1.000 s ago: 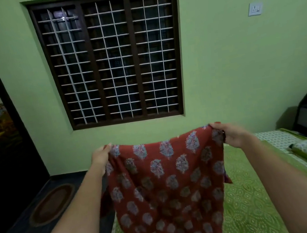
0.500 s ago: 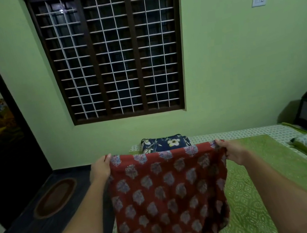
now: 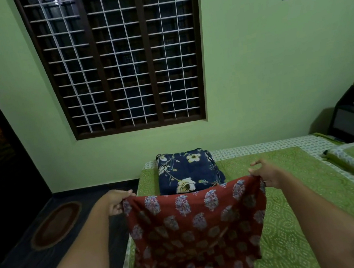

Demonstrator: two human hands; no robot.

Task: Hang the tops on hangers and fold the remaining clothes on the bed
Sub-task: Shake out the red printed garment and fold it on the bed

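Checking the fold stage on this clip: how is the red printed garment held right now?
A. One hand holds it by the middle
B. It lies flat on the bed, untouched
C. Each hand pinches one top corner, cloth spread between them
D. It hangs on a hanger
C: the left hand and right hand each pinch a top corner of the red garment, which hangs spread over the bed.

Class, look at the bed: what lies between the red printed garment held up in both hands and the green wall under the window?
In the head view, a folded navy floral garment lies on the bed between the red printed garment and the wall.
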